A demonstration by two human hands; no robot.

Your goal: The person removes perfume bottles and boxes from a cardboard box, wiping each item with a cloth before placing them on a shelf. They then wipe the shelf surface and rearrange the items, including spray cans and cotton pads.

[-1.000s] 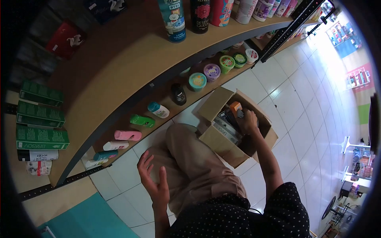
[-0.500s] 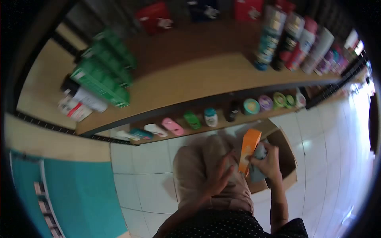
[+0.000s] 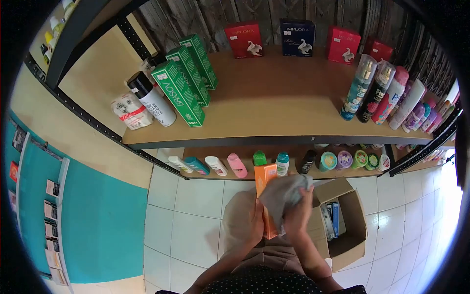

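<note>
My left hand (image 3: 255, 221) grips an upright orange box (image 3: 264, 179) by its left side, in front of my lap. A grey cloth (image 3: 285, 194) is pressed against the box's right face by my right hand (image 3: 298, 213). To the right on the floor stands an open cardboard carton (image 3: 353, 235) with several blue and dark boxes inside.
A wooden shelf (image 3: 264, 122) ahead carries green Brasov boxes (image 3: 178, 93), a white can (image 3: 152, 100), red and blue Implora boxes (image 3: 245, 39) and spray bottles (image 3: 379, 93). Small bottles and jars (image 3: 338, 159) line the lower shelf. White floor tiles (image 3: 191, 215) lie to the left.
My head has risen, showing the upper shelf. The orange box came out of the carton in my right hand; now the left hand holds it and the right hand rubs the cloth on it.
</note>
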